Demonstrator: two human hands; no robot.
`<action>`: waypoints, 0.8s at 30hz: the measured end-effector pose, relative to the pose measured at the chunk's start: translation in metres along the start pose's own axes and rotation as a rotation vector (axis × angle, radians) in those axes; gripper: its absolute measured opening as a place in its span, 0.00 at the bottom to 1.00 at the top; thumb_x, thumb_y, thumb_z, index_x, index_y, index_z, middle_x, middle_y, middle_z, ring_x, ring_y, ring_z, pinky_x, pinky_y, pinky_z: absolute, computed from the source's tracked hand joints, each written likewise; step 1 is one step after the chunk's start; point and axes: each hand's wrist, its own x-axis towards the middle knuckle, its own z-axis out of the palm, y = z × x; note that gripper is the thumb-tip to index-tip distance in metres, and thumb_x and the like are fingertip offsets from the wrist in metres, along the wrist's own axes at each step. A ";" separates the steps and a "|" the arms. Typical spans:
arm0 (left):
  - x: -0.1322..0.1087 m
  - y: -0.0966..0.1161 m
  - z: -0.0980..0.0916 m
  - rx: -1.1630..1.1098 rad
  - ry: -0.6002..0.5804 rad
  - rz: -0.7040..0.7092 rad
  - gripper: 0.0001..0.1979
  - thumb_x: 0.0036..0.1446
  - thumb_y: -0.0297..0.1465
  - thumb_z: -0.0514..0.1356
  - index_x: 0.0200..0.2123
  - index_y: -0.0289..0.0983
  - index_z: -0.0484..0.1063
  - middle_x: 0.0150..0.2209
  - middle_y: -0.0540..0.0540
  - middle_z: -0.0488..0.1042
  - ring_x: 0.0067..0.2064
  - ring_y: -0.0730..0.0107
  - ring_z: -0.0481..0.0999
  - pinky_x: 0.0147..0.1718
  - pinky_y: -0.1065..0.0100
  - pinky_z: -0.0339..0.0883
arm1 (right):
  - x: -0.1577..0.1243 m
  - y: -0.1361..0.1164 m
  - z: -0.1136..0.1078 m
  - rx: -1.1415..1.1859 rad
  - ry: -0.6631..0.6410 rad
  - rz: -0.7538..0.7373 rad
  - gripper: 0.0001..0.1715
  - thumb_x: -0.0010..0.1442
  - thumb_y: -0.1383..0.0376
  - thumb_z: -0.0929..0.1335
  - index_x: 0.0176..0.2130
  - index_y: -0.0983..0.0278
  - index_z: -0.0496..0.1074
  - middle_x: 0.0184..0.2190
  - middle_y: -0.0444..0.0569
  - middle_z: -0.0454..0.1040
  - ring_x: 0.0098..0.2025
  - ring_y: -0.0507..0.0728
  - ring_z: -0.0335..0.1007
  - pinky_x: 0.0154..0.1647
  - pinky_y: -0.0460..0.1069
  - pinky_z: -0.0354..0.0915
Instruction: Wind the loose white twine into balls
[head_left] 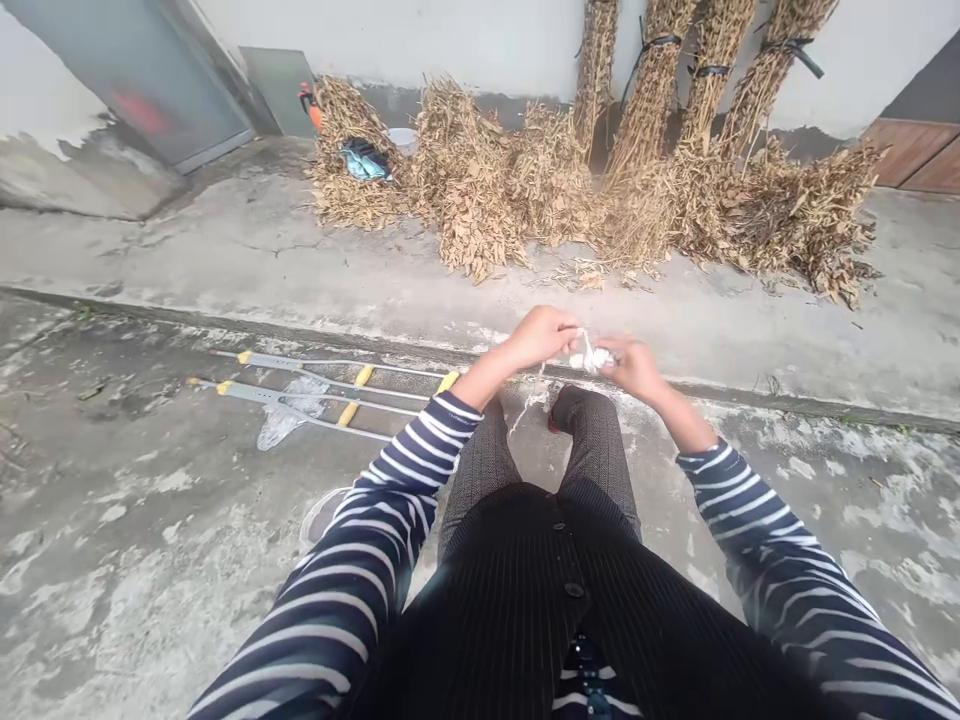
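Note:
In front of my knees, my left hand (541,336) pinches one end of a white cord. A small wound bundle of white cord (592,360) sits between my two hands. Its other side is gripped in the fingers of my right hand (634,368). Below my left hand, a loose length of the cord (534,392) hangs down in front of my legs. The bundle is small in the view, and its exact winding cannot be made out.
Two crutches (322,395) with yellow grips lie at left on the concrete, with a clear plastic bag (289,412). A low step edge (750,397) runs across. Dried plant bundles (480,180) stand along the wall, a blue-black cloth (365,160) on one.

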 end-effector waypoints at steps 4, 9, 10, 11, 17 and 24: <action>0.020 -0.007 -0.006 0.009 0.044 0.040 0.09 0.60 0.25 0.61 0.27 0.31 0.76 0.23 0.51 0.75 0.25 0.78 0.72 0.28 0.76 0.63 | -0.016 -0.024 -0.001 0.536 -0.083 0.133 0.27 0.38 0.64 0.81 0.41 0.62 0.82 0.39 0.48 0.82 0.39 0.60 0.77 0.38 0.54 0.76; 0.004 -0.031 0.031 -0.289 -0.037 -0.125 0.10 0.63 0.27 0.59 0.29 0.30 0.74 0.25 0.47 0.77 0.24 0.77 0.74 0.23 0.76 0.64 | -0.004 -0.047 -0.028 0.800 0.177 0.265 0.22 0.35 0.68 0.81 0.34 0.63 0.80 0.33 0.46 0.81 0.33 0.56 0.77 0.34 0.52 0.78; -0.002 -0.033 0.037 -0.348 -0.073 -0.142 0.10 0.63 0.28 0.59 0.30 0.30 0.74 0.26 0.46 0.77 0.25 0.76 0.75 0.23 0.76 0.65 | 0.001 -0.048 -0.031 0.797 0.234 0.292 0.20 0.35 0.69 0.80 0.33 0.64 0.79 0.31 0.46 0.80 0.32 0.55 0.76 0.33 0.51 0.79; -0.009 -0.033 0.042 -0.403 -0.112 -0.158 0.09 0.63 0.29 0.60 0.31 0.30 0.73 0.26 0.46 0.77 0.24 0.76 0.76 0.22 0.76 0.65 | 0.006 -0.049 -0.033 0.788 0.291 0.312 0.19 0.35 0.70 0.79 0.31 0.65 0.78 0.30 0.46 0.80 0.31 0.54 0.76 0.32 0.51 0.79; -0.028 -0.028 0.046 -0.567 -0.278 -0.127 0.16 0.62 0.40 0.64 0.36 0.30 0.72 0.28 0.43 0.78 0.26 0.74 0.78 0.24 0.75 0.69 | 0.038 -0.036 -0.036 0.647 0.617 0.169 0.17 0.42 0.73 0.75 0.34 0.63 0.72 0.30 0.42 0.77 0.30 0.52 0.75 0.31 0.49 0.78; -0.028 -0.091 0.053 -0.511 -0.150 -0.212 0.22 0.56 0.46 0.67 0.32 0.30 0.75 0.29 0.43 0.78 0.29 0.73 0.77 0.26 0.74 0.70 | 0.058 -0.060 -0.085 0.552 0.621 -0.158 0.18 0.49 0.70 0.75 0.40 0.60 0.72 0.36 0.44 0.77 0.36 0.54 0.76 0.36 0.54 0.79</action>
